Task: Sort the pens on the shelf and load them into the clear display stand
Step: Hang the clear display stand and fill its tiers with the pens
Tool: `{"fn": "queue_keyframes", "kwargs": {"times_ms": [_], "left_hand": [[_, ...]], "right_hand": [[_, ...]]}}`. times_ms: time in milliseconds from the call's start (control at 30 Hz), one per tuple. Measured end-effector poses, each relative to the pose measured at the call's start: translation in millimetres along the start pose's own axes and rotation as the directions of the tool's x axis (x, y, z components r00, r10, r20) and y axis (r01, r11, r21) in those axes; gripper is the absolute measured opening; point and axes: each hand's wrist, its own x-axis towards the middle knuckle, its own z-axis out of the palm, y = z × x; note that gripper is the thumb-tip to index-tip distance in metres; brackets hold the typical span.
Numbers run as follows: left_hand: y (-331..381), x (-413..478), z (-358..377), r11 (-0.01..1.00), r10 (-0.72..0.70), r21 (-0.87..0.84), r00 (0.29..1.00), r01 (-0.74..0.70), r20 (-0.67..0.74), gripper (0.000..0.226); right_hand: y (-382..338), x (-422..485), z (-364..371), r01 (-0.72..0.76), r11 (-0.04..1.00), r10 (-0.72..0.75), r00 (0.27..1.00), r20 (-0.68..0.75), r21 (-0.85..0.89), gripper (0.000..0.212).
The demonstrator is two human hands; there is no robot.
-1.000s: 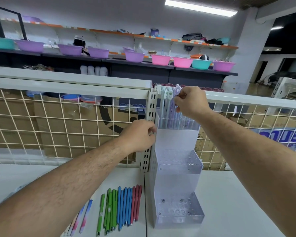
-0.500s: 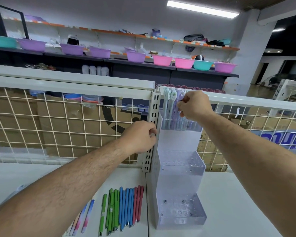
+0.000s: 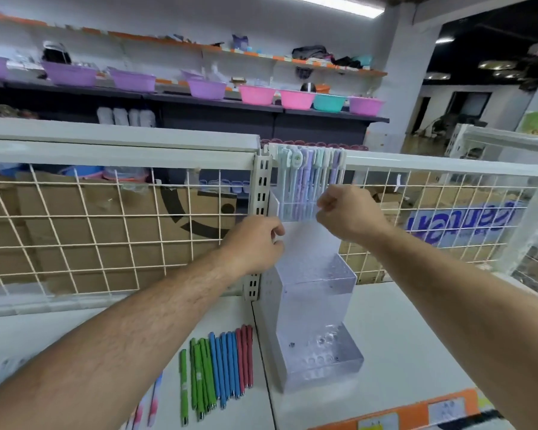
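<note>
Fingers (image 3: 275, 240) of the left hand (image 3: 253, 243) curl round the left edge of the clear display stand (image 3: 314, 305), steadying it beside the slotted upright (image 3: 261, 187). The right hand (image 3: 348, 212) is curled at the front of the top tier, where pastel pens (image 3: 305, 181) stand upright; whether it pinches a pen or the tier wall, I cannot tell. Top-tier loading looks nearly done, and the two lower tiers show no pens. On the surface (image 3: 401, 336), just left of the stand, lie green pens (image 3: 202, 377), blue pens (image 3: 224, 364) and red pens (image 3: 244, 358), grouped by colour. The next move likely calls for a free right hand to lift one colour group.
</note>
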Motion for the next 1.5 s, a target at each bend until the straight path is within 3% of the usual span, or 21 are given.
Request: {"fn": "queue_keyframes", "kwargs": {"times_ms": [133,333,600,800,1033,1333,1500], "left_hand": [[7.9,-9.5,7.4,0.999,0.039,0.002,0.998,-0.039,0.045,0.029],[10.5,-44.0,0.2,0.998,0.039,0.050,0.996,-0.043,0.074,0.027],[-3.8,-126.7,-22.9,0.979,-0.121,0.166,0.992,0.117,0.015,0.005],[-29.9,-190.9,-48.6,0.945,-0.254,0.208,0.967,0.251,-0.011,0.025],[-85.3,-242.6,-86.9,0.928,-0.318,0.188,0.947,0.322,-0.054,0.029],[-212.1,-297.1,-148.6,0.890,-0.384,0.265,0.923,0.370,0.002,0.032],[-273.9,-316.9,-165.0,0.861,-0.444,0.317,0.892,0.398,0.087,0.022]], "right_hand": [[9.8,-28.2,0.0,-0.031,0.996,0.037,0.996,0.076,-0.078,0.039],[7.6,-65.4,7.6,-0.045,0.993,0.061,0.986,0.155,-0.107,0.045],[-28.8,-118.6,38.6,0.065,0.998,-0.066,0.962,0.265,0.012,0.046],[-80.5,-151.5,68.2,0.154,0.982,-0.184,0.921,0.343,0.113,0.035],[-152.4,-173.8,104.8,0.227,0.965,-0.260,0.891,0.371,0.130,0.039],[-279.8,-193.4,194.1,0.163,0.976,-0.212,0.865,0.456,0.145,0.038],[-328.1,-202.9,244.5,0.091,0.985,-0.154,0.852,0.499,0.149,0.033]]}}
